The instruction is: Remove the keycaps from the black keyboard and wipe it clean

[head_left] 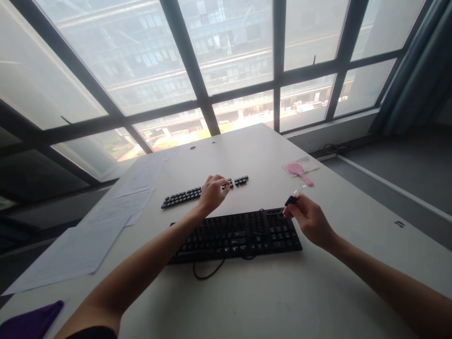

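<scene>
A black keyboard [243, 235] lies on the white table, its cable looping out at the near edge. Beyond it, loose black keycaps [183, 197] stand in rows. Over the right part of these rows is my left hand [214, 190], its thumb and fingers pressed together; whatever is between them is too small to make out. My right hand [307, 216] is closed near the keyboard's upper right corner. It grips a small black piece [291, 201], and thin clear or wire loops [300, 188] stick up from the same fingers.
A pink hairbrush [298, 172] on clear plastic lies at the right. Paper sheets [77, 247] cover the table's left side, with a purple cloth [33, 322] at the near left corner. Large windows stand behind the table [247, 306].
</scene>
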Demonstrator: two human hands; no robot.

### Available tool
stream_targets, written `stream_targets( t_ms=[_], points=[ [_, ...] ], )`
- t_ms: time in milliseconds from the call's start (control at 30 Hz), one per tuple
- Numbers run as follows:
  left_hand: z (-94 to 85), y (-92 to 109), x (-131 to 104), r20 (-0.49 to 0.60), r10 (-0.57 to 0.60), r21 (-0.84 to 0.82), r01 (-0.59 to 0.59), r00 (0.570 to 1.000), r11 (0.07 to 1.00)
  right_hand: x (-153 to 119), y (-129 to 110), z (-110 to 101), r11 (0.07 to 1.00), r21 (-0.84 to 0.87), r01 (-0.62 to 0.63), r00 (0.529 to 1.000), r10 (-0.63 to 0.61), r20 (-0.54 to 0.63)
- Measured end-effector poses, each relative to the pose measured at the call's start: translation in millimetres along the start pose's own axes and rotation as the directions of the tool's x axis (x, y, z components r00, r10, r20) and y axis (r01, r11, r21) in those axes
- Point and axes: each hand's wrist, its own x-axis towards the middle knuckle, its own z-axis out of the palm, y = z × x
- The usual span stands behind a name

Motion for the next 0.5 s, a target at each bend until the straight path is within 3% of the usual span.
stream_targets(
  t_ms=[133,300,500],
  points=[
    [-43.5,-35.3,-54.1,0.144,-0.072,-0.059,0.081,0.987,0.995,-12.0,-1.3,18.9,0.997,0.041,-0.063,0.989,0.057,0.135],
    [-85.8,-78.9,-115.9,0.315,-0.221,-0.103,0.265,0.923,0.959,-23.1,4.4,36.2,0.993,-0.085,-0.076,0.968,0.094,0.233],
    [-118.2,-88.1,-173.8,0.355,-0.198,-0.310,0.315,0.914,0.897,-9.3,29.4,24.9,0.985,-0.172,-0.035,0.980,0.067,0.186]
  ],
)
